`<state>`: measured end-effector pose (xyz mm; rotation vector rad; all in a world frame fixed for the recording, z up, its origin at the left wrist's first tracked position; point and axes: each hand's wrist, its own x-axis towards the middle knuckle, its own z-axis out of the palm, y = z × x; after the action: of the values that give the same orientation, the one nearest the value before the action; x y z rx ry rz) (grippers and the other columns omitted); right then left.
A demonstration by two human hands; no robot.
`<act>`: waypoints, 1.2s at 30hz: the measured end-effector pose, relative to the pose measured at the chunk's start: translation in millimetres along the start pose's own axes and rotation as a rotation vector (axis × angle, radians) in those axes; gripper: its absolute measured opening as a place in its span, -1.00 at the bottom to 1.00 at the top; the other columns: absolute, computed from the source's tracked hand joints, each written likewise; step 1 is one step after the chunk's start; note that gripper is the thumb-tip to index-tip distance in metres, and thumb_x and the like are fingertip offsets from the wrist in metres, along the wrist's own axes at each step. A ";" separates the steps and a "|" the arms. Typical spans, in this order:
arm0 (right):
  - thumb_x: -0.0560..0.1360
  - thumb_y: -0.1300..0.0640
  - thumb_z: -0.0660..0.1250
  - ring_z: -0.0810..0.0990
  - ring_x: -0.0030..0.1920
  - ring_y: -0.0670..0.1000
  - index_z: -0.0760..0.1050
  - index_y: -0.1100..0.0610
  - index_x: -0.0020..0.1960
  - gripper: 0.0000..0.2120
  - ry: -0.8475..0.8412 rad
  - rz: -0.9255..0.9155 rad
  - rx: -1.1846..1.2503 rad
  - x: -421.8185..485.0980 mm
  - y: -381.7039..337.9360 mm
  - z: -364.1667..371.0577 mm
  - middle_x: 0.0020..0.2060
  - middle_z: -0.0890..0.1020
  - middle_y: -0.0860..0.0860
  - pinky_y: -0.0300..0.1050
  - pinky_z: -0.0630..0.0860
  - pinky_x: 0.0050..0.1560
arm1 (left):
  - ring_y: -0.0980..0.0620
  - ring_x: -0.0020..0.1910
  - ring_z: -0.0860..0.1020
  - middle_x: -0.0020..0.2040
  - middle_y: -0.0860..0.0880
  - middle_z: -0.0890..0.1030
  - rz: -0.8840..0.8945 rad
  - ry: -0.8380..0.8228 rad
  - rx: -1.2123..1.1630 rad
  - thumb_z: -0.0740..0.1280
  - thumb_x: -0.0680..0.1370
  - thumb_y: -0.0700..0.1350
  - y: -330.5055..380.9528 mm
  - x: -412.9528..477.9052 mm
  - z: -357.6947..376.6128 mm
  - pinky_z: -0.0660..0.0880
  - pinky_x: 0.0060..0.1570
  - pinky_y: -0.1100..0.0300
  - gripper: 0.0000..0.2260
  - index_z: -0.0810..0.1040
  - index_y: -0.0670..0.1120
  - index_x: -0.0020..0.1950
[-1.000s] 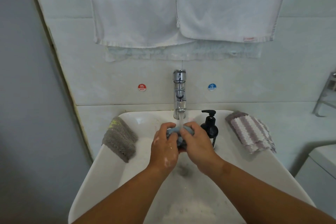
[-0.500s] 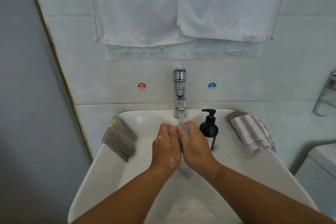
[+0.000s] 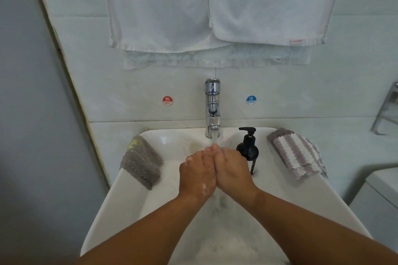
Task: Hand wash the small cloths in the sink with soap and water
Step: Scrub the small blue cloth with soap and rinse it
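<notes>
A small cloth [image 3: 222, 151], nearly hidden, is pressed between the flattened left hand [image 3: 197, 175] and right hand [image 3: 233, 173] under the tap [image 3: 212, 101] stream, above the sink [image 3: 107, 217]. Soaked and soapy, it is judged limp and slippery, best bunched whole.

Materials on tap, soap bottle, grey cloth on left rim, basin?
Tap: metal with a chrome-like mirror finish; it reflects its surroundings.
Soap bottle: dark and glossy with bright highlights; could be plastic or glass, cannot tell.
Grey cloth: soft ribbed pile with fuzzy edges, probably microfibre.
Basin: white, smooth and slightly shiny; likely glazed ceramic.
</notes>
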<state>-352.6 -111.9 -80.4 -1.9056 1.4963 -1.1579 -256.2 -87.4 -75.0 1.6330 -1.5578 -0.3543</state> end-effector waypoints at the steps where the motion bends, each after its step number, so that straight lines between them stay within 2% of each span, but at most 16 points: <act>1: 0.72 -0.07 0.02 0.58 -0.34 -0.07 0.53 0.06 -0.32 -0.46 -0.003 0.018 0.023 -0.1 0.1 0.3 -0.41 0.60 -0.03 -0.20 0.44 -0.26 | -0.02 -0.07 0.60 -0.11 -0.06 0.67 -0.043 0.005 -0.057 -0.07 0.72 0.10 -0.7 0.4 1.5 0.49 0.03 0.09 -0.47 0.64 -0.09 -0.04; 3: 0.72 -0.10 0.01 0.61 -0.30 -0.06 0.58 0.09 -0.26 -0.45 -0.014 0.051 0.061 -1.3 0.6 1.0 -0.36 0.63 -0.02 -0.15 0.52 -0.21 | 0.02 -0.11 0.59 -0.15 -0.04 0.66 -0.109 -0.006 -0.156 0.00 0.72 0.12 -2.3 0.0 2.7 0.46 -0.10 0.17 -0.51 0.64 -0.08 -0.07; 5: 0.71 -0.10 0.03 0.62 -0.26 -0.05 0.58 0.10 -0.18 -0.50 -0.005 0.069 0.090 -1.2 1.4 0.9 -0.31 0.64 -0.01 -0.07 0.58 -0.16 | 0.04 -0.11 0.60 -0.13 0.00 0.64 -0.129 -0.016 -0.253 0.05 0.70 0.14 -5.0 -1.2 4.6 0.49 -0.15 0.23 -0.58 0.60 -0.05 -0.01; 8: 0.70 -0.11 0.09 0.66 -0.13 -0.03 0.51 0.01 -0.03 -0.69 -0.005 0.107 0.208 -1.8 3.4 0.6 -0.17 0.63 -0.03 0.06 0.67 -0.08 | 0.00 -0.07 0.62 -0.09 0.01 0.62 -0.128 -0.003 -0.380 0.14 0.69 0.12 -7.8 -1.5 6.6 0.65 -0.09 0.02 -0.75 0.52 0.03 0.02; 10: 0.70 -0.09 0.12 0.66 -0.05 -0.02 0.48 -0.04 0.03 -0.78 -0.026 0.106 0.273 -3.2 3.8 -0.1 -0.09 0.63 -0.04 0.11 0.67 -0.01 | 0.00 -0.05 0.62 -0.05 0.00 0.60 -0.143 -0.002 -0.444 0.17 0.70 0.08 -6.8 -1.8 5.8 0.68 -0.13 -0.06 -0.82 0.50 0.04 0.07; 12: 0.70 -0.06 0.14 0.66 -0.01 -0.03 0.46 -0.06 0.06 -0.84 -0.049 0.098 0.312 -4.7 3.3 -1.2 -0.05 0.62 -0.05 0.10 0.67 0.03 | 0.01 -0.03 0.62 -0.01 -0.02 0.60 -0.156 -0.007 -0.482 0.18 0.70 0.04 -6.0 -2.0 4.4 0.69 -0.15 -0.04 -0.86 0.49 0.04 0.11; 16: 0.71 -0.02 0.14 0.64 0.03 -0.06 0.42 -0.10 0.11 -0.90 -0.076 0.108 0.343 -6.4 -0.5 -5.5 0.00 0.59 -0.10 -0.01 0.67 0.08 | 0.03 -0.01 0.63 0.01 0.02 0.60 -0.125 -0.010 -0.456 0.18 0.70 0.05 -6.9 -0.8 4.2 0.67 -0.03 -0.05 -0.88 0.48 0.09 0.13; 20: 0.70 -0.01 0.14 0.64 0.05 -0.05 0.43 -0.07 0.13 -0.90 -0.090 0.103 0.389 -6.5 -4.1 -9.0 0.02 0.60 -0.06 -0.10 0.66 0.03 | 0.05 0.02 0.61 0.04 0.04 0.58 -0.116 -0.018 -0.450 0.17 0.70 0.05 -5.5 -1.0 2.6 0.67 0.01 -0.03 -0.91 0.46 0.12 0.13; 27: 0.71 -0.04 0.14 0.63 0.05 -0.02 0.45 -0.05 0.14 -0.85 -0.145 0.167 0.388 -7.6 -9.8 -15.3 0.02 0.59 -0.05 -0.09 0.68 -0.01 | 0.01 0.05 0.60 0.08 0.01 0.58 -0.122 -0.065 -0.437 0.16 0.71 0.04 -2.6 -1.5 -2.2 0.66 0.04 -0.04 -0.89 0.44 0.11 0.19; 29: 0.71 -0.05 0.13 0.62 0.04 -0.02 0.45 -0.01 0.19 -0.81 -0.207 0.246 0.374 -7.8 -11.4 -20.1 0.04 0.58 -0.04 -0.14 0.65 -0.09 | 0.00 0.04 0.60 0.07 0.01 0.57 -0.146 -0.115 -0.419 0.16 0.71 0.03 -3.7 -1.8 -4.7 0.67 -0.02 -0.01 -0.89 0.45 0.10 0.19; 33: 0.70 -0.02 0.16 0.62 -0.01 0.01 0.46 0.03 0.18 -0.82 -0.258 0.382 0.373 -13.1 -19.7 -33.0 0.02 0.60 0.02 -0.19 0.56 -0.24 | 0.02 0.03 0.61 0.16 -0.04 0.56 -0.238 -0.270 -0.411 0.16 0.71 0.01 4.5 -4.6 -18.0 0.66 -0.18 0.20 -0.85 0.44 0.03 0.24; 36: 0.69 0.00 0.18 0.63 -0.05 -0.01 0.47 0.04 0.15 -0.85 -0.155 0.266 0.338 -13.9 -31.6 -44.5 0.00 0.61 0.01 -0.19 0.58 -0.26 | 0.01 0.01 0.63 0.12 -0.03 0.60 -0.176 -0.252 -0.466 0.17 0.71 -0.01 21.6 -3.2 -33.2 0.63 -0.22 0.22 -0.86 0.48 0.01 0.18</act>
<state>-372.4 -82.8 -36.6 -1.4848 1.3262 -1.0392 -248.4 -69.8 -40.2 1.3930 -1.3765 -0.9724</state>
